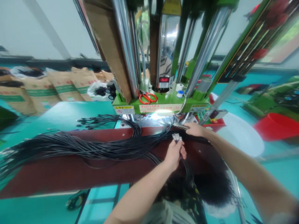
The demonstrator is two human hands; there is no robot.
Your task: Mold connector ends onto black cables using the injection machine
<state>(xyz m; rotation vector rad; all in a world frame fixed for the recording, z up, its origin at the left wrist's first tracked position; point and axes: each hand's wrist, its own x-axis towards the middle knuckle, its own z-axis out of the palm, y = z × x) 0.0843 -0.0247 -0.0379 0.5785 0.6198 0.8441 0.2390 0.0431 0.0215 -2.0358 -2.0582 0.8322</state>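
My left hand [173,154] is closed around a bunch of black cables, their silvery connector ends [177,137] sticking up above the fist. Below it the cables hang toward my lap. Farther forward, my right hand [195,129] grips the near end of a slim metal bar [179,125] under the press; its fingertips are partly blurred. Several thin cables [165,128] run from the bar's far end. To the left, a thick bundle of black cables [81,144] lies along the dark red board [98,177].
A green press [198,104] with steel columns stands ahead, its lamp lit. Red-handled scissors [147,98] rest on its platen. Paper sacks [62,84] line the left back. At right are a white basin [244,133] and a red tub [277,126].
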